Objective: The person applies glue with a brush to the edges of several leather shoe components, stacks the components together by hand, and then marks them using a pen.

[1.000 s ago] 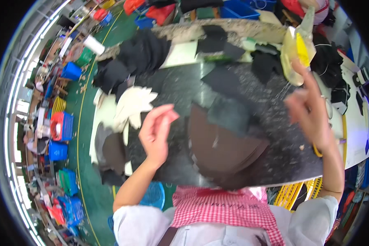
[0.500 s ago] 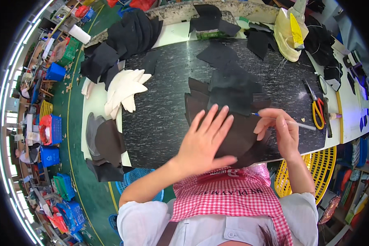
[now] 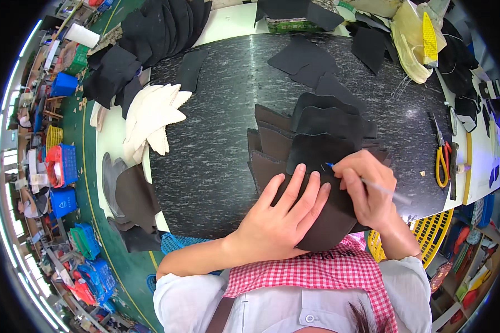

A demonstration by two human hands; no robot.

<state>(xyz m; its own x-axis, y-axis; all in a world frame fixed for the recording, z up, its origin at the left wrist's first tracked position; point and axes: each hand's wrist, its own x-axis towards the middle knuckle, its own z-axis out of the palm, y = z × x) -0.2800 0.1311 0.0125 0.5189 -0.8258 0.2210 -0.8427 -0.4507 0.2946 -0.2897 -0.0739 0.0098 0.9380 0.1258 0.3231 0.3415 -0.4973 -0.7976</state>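
Observation:
My left hand (image 3: 283, 219) lies flat with fingers stretched out over a dark brown cut piece (image 3: 334, 225), its fingertips at the lower edge of a black piece (image 3: 316, 149). In my right hand (image 3: 368, 186) is a slim, pale pen (image 3: 391, 194) with a blue tip. That tip touches or nearly touches the black piece, close to a short light mark on it. More black pieces (image 3: 330, 122) overlap behind in a staggered stack, with dark brown pieces (image 3: 273, 141) showing along the left side. My left palm hides part of the brown piece.
Yellow-handled scissors (image 3: 441, 166) lie at the right of the dark speckled tabletop (image 3: 211, 127). White zigzag-edged pieces (image 3: 154, 116) and brown pieces (image 3: 136, 194) sit at left. Black stacks (image 3: 161, 30) and a yellowish bag (image 3: 411, 41) stand at the back. A yellow basket (image 3: 430, 236) is below right.
My right hand has brought the pen leftward onto the black piece, and its grip looks tighter. My left hand now lies lower on the brown piece. The whole view has shifted somewhat.

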